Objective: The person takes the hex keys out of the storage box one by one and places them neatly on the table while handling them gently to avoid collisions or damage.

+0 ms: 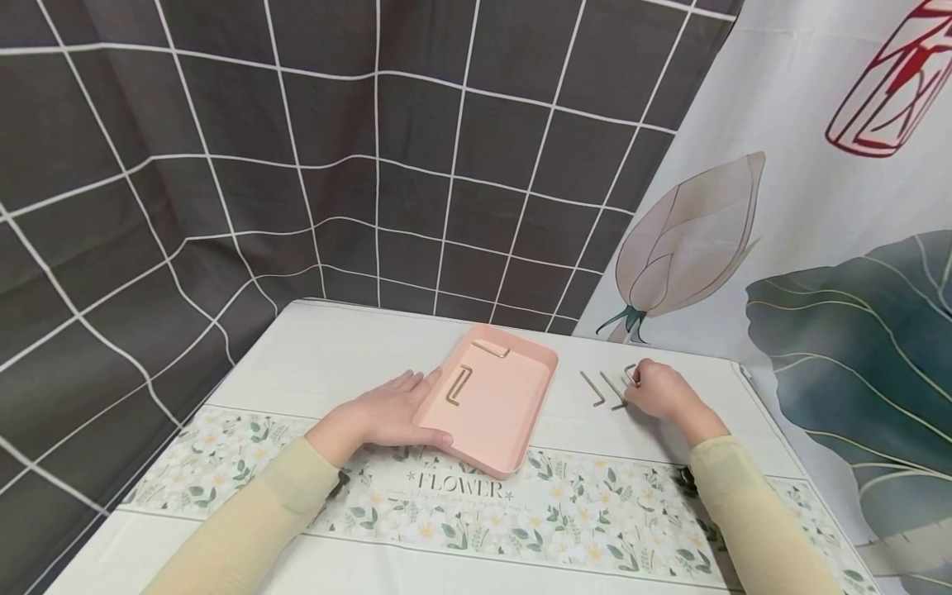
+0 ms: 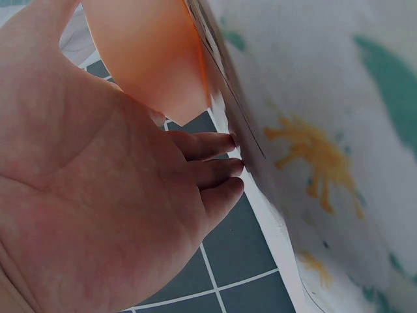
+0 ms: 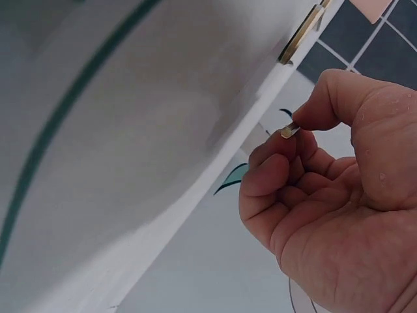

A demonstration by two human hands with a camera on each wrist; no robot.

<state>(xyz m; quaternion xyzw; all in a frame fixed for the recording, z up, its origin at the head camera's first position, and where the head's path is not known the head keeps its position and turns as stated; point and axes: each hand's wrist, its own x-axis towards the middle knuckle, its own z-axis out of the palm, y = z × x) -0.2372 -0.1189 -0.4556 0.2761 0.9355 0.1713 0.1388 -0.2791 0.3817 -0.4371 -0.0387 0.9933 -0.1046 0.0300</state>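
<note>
A pink tray (image 1: 513,413) lies on the table, with a few bronze hex keys (image 1: 492,349) inside its far and left parts. My left hand (image 1: 394,411) rests against the tray's left side, its thumb at the near corner. In the left wrist view the fingers (image 2: 215,173) reach down to the tablecloth beside the tray wall. To the right of the tray, my right hand (image 1: 662,390) pinches a hex key (image 3: 290,130) between thumb and forefinger. Just left of that hand, two more L-shaped hex keys (image 1: 592,388) lie on the table.
A white tablecloth (image 1: 312,364) with a floral band and the word FLOWER covers the table. Behind it hangs a dark curtain (image 1: 416,198) with a white grid. A pale curtain (image 1: 788,91) printed with a bud and leaves hangs at the right.
</note>
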